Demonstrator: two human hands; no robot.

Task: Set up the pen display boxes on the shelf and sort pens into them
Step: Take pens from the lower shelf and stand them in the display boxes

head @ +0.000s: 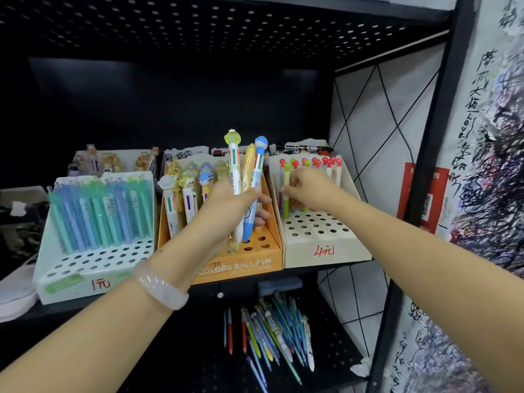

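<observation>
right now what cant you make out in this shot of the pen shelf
Head view only:
- Right hand fingertips: hidden among the pens in the cream box, so its exact grip on the green pen is unclear.
- Back row boxes: contents blocked by the front boxes, and dim.
- Loose pens on the lower shelf: too small and overlapped to count.
- Left hand: covers the middles of its held pens.
</observation>
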